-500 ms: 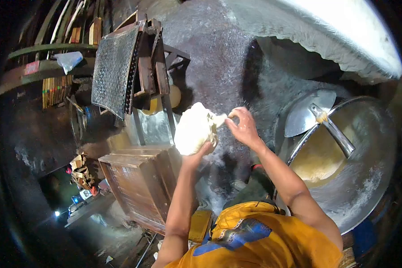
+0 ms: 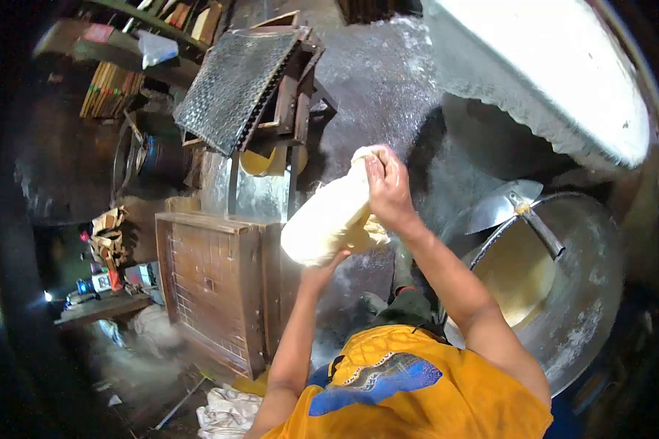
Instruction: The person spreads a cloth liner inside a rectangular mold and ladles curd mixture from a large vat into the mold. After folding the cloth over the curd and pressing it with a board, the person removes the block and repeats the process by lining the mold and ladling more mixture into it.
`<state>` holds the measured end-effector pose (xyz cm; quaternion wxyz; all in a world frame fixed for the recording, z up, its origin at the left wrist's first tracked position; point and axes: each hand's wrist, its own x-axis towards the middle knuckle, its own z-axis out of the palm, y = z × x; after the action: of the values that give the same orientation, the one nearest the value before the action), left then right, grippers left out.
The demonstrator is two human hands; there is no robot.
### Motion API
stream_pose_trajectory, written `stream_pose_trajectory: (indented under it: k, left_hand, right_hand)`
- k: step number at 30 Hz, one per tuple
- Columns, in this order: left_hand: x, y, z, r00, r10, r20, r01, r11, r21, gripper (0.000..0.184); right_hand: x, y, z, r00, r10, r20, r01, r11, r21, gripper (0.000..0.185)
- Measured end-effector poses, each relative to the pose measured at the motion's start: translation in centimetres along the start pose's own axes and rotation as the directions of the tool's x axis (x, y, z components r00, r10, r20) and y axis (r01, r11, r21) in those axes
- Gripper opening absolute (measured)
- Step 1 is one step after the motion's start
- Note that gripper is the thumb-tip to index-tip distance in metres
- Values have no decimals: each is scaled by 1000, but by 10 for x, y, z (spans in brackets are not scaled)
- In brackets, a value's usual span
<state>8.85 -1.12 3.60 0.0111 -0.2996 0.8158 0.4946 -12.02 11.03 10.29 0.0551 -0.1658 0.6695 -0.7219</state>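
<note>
A big pale lump that looks like dough point(image 2: 318, 227) is held up in front of me between both hands. My left hand point(image 2: 324, 272) supports it from below, its fingers mostly hidden under the lump. With closed fingers, my right hand point(image 2: 392, 192) grips the narrower upper end. The lump slants from lower left to upper right, and a yellowish fold shows on its underside near my right wrist.
To my right, a large metal wok point(image 2: 589, 293) holds a yellowish layer, with a broad metal scoop point(image 2: 505, 206) across its rim. A white-covered surface point(image 2: 542, 66) lies beyond. Wooden trays point(image 2: 205, 285) and a mesh-topped rack point(image 2: 238, 84) stand left. White cloth point(image 2: 227, 413) lies low at left.
My right hand has gone from pinching a thin drawn-out strand to gripping the lump's upper end. The lump looks longer and more slanted. My view has shifted.
</note>
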Motion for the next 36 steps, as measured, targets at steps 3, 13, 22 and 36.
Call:
stream_pose_trajectory:
  k: [3, 13, 22, 36]
  left_hand:
    - [-24, -62, 3, 998, 61, -31, -54, 981, 187, 51]
    - [-57, -84, -79, 925, 283, -253, -278, 959, 56, 48]
    - [-93, 40, -177, 803, 591, -79, -557, 696, -453, 34]
    - [-173, 117, -284, 603, 601, -524, -702, 87, -707, 15]
  right_hand:
    - [10, -30, 18, 919, 149, 365, -281, 897, 341, 14]
    - [-48, -144, 110, 651, -75, 755, -78, 983, 165, 19]
    - [-122, -240, 160, 594, -397, 700, 419, 895, 151, 9]
    - [-154, -246, 137, 480, -493, 725, 735, 677, -26, 44]
